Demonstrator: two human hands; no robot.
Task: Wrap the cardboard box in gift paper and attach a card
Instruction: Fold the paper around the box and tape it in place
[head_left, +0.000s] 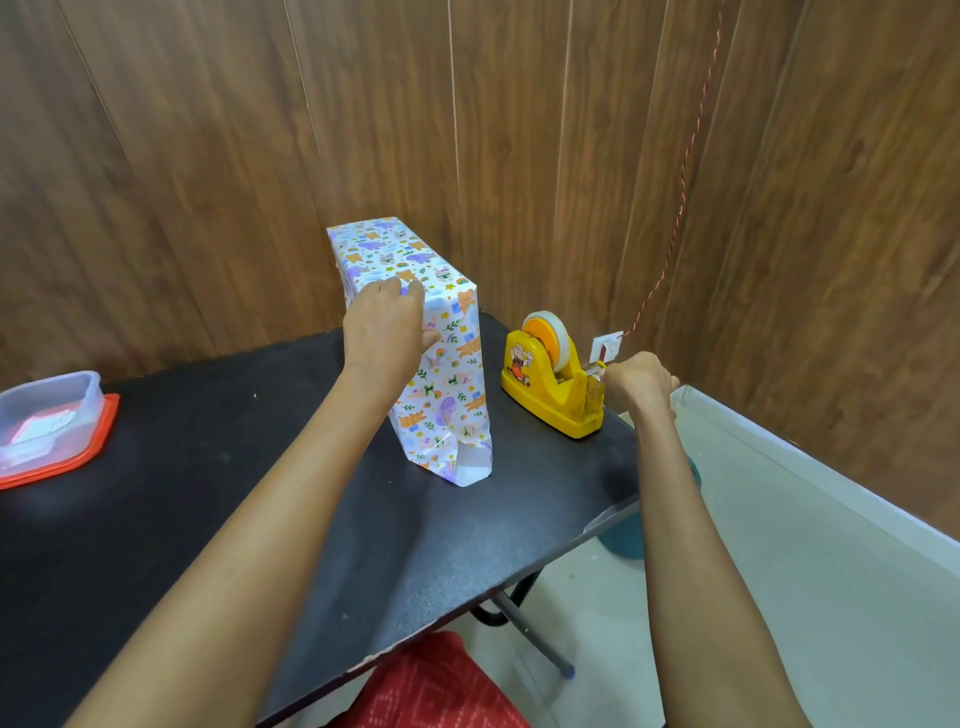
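Brown wood-panel wall (208, 156) fills the back and the right side. A black table (260, 519) runs from the left edge to a corner near the wall, with pale floor (779, 571) to its right. Red cloth (431, 686) shows at the bottom, below the table's near edge.

The box (441, 374), fully covered in white paper printed with bears and rainbows, stands upright on a narrow side near the middle of the table. The folded end flaps face the camera, and the lowest flap shows its plain white back.

At the left edge a clear tub (47, 410) sits on a red lid (78, 457), with papers inside too blurred to read.

A yellow dispenser (545, 389) stands just right of the box, near the table's corner, carrying a roll of tape (558, 338) on an orange hub.

The left hand (387, 327) grips the box's top near corner, fingers over the top and thumb on the end face. The right hand (639, 379) is curled at the dispenser's cutter end, pinching the tape's free end.

A white socket (608, 345) is on the wall behind the dispenser, and a thin red cord (685, 156) rises from it
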